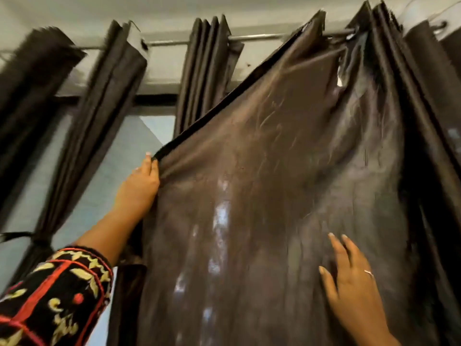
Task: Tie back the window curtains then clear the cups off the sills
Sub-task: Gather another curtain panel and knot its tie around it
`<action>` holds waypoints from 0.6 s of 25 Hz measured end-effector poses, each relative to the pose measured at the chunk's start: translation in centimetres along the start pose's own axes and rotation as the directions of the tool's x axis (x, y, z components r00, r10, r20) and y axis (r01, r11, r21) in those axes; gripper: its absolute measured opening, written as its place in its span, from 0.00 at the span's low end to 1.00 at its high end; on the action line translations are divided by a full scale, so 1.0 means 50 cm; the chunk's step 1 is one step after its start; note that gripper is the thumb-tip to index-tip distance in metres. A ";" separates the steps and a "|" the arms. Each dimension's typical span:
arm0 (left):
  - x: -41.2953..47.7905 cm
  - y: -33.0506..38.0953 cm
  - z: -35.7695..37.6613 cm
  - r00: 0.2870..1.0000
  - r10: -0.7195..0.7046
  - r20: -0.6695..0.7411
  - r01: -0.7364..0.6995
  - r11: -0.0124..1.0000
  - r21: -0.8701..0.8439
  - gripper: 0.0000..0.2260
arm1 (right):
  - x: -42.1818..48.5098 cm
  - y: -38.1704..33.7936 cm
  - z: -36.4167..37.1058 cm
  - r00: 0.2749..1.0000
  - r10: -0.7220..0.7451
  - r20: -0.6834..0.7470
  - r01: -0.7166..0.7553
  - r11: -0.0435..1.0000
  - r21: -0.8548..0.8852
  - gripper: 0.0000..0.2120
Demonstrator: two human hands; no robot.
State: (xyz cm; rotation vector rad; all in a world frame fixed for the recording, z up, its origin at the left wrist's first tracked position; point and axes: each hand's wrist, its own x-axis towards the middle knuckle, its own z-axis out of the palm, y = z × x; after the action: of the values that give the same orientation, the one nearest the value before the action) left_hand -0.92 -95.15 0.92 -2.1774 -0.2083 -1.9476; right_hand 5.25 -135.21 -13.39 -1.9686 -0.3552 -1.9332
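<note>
A dark brown satin curtain (274, 171) hangs from a metal rod (254, 37) and fills the middle and right of the view. My left hand (141, 182) grips its left edge and pulls the cloth out to the left, so the edge runs taut up to the rod. My right hand (349, 278) lies flat against the lower right of the curtain with its fingers straight and spread. Another brown curtain panel (99, 126) hangs at the left, gathered and tied with a dark band (37, 239). No cups or sill are in view.
Bunched curtain folds (207, 78) hang behind the pulled edge at the centre. Pale blue window glass (107, 176) shows between the panels. The white wall and ceiling (124, 8) lie above the rod. More dark folds (424, 121) hang at the far right.
</note>
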 end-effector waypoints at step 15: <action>0.061 -0.696 -0.101 0.968 -0.243 0.067 0.212 0.928 0.306 0.18 | 0.224 -0.507 0.265 0.981 -0.173 -0.088 0.179 0.981 0.072 0.37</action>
State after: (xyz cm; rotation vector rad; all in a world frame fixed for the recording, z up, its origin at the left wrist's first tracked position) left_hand -13.96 -62.84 6.71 -2.1302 -0.7533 -1.7725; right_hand 7.01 -107.51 -0.27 -1.8572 -0.5930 -2.0656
